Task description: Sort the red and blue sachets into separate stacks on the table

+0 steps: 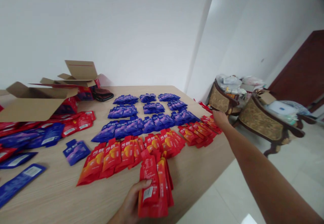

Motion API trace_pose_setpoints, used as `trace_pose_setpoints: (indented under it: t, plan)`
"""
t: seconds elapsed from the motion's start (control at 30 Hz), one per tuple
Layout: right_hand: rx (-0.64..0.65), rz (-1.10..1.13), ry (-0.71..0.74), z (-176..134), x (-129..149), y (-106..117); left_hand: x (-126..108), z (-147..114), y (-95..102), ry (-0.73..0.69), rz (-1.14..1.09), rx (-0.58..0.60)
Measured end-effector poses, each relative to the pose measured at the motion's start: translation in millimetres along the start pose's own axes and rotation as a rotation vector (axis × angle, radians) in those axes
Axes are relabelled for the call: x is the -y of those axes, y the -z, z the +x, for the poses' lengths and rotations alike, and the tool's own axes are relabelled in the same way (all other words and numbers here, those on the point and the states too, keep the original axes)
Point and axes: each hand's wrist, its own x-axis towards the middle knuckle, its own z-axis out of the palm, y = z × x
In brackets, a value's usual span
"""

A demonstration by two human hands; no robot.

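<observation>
My left hand [136, 195] is closed round a stack of red packets [152, 190], its thumb pressing on the front one, which shows a white barcode label. Far off to the right, my right hand [219, 117] reaches to the table's right edge. Its fingers are hidden and blurred, beside a red item [206, 107] and a fanned group of red packets [210, 124]. More red packets [126, 151] lie in overlapping groups across the table's middle. Behind them, blue packets [126, 126] lie in several rows of small groups.
Open cardboard boxes [35, 104] stand at the back left, with a dark brown wallet-like item [103, 94] beside them. Loose red and blue packets [52, 134] are heaped in front; a single blue packet [76, 150] lies apart. Patterned chairs [263, 119] piled with bags stand right of the table [63, 190].
</observation>
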Motion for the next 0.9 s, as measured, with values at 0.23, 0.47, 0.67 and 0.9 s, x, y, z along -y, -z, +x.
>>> trace_pose_setpoints:
  t: [0.23, 0.47, 0.67, 0.9]
  plan:
    - [0.054, 0.010, 0.035, -32.7, -7.2, -6.1, 0.3, 1.6, 1.5, 0.016, -0.004, 0.005]
    - [0.089, 0.120, 0.057, -54.0, -2.8, -8.9, 0.4, -1.1, -0.5, 0.010, -0.029, 0.033]
    - [-0.031, 0.249, 0.002, -63.5, 5.3, 16.6, -0.7, -4.8, -4.5, 0.007, -0.023, 0.079]
    - [-0.221, 1.116, -0.011, -130.2, 95.0, 82.5, 2.4, -7.0, -6.0, -0.011, -0.030, 0.091]
